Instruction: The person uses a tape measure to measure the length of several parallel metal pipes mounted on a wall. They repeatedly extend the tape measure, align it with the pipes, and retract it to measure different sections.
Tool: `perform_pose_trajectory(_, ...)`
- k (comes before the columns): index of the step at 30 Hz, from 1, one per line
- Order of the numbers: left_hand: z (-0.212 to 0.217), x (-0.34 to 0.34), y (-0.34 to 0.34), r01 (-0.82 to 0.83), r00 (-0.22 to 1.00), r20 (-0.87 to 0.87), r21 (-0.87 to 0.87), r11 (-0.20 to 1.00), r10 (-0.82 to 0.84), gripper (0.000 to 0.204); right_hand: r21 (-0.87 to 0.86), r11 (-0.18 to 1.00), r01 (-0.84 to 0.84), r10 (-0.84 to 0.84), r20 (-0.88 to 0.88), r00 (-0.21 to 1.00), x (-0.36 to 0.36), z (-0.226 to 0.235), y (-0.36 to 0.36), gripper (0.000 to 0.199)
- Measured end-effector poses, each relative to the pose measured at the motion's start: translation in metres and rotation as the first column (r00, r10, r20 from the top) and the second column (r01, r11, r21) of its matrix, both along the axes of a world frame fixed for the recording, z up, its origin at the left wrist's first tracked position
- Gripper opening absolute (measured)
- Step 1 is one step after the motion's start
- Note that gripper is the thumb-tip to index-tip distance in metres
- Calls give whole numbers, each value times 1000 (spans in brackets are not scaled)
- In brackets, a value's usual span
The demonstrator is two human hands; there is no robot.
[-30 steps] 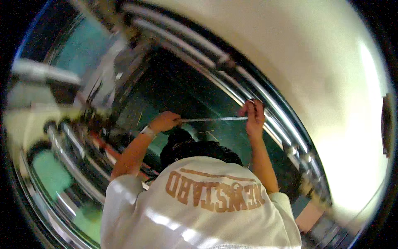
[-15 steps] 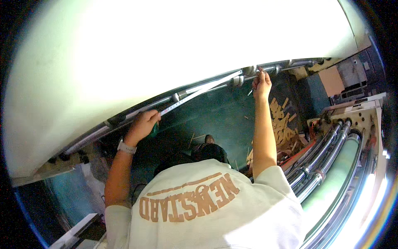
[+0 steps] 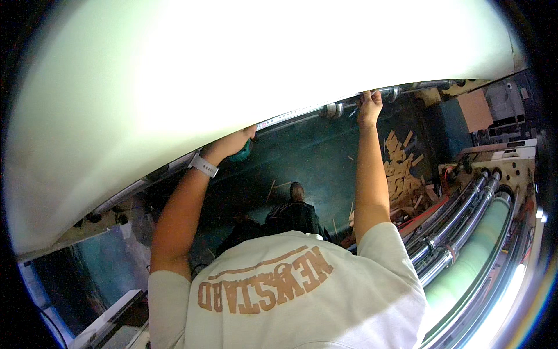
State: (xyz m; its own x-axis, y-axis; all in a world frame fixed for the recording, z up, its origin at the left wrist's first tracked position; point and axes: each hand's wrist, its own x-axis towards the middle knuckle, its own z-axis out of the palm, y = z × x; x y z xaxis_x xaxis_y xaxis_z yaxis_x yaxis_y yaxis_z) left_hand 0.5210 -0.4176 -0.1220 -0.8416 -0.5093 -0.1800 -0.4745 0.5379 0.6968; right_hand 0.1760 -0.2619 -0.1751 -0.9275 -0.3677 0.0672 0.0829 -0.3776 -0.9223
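My left hand is closed round a tape measure with a green case, close under the edge of a big pale cylinder. From it the white tape blade runs out to the right along that edge. At the blade's far end my right hand is pinched closed, its fingertips partly hidden by the cylinder. A metal shaft lies just below the blade. Ring-shaped collars sit on the shaft, left of my right hand.
At right, chrome rollers and a pale green roller stand in a machine frame. Wooden pieces are piled on the dark green floor. A tan panel stands at the far right.
My left hand has moved right and up, toward the cylinder's edge, with the tape measure. The stretched blade is shorter and now lies along the edge. My right hand stays nearly in place.
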Motion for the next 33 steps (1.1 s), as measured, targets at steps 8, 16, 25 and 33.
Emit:
perform_pose_trajectory(8,17,1,-3,22,995,-102,84,996,-14,24,59,998,26,-23,-52,998,-3,-3,0,15)
perform_pose_trajectory(16,0,8,-13,62,974,-223,138,989,-30,25,-50,992,115,-123,-189,974,-3,-8,-9,14)
perform_pose_trajectory(25,-9,2,-20,44,984,-175,22,999,-39,30,-49,978,201,-207,-149,967,6,-3,-18,18)
perform_pose_trajectory(33,4,10,-21,86,969,-240,114,990,-57,28,-45,968,249,-252,-223,942,12,-2,-24,16)
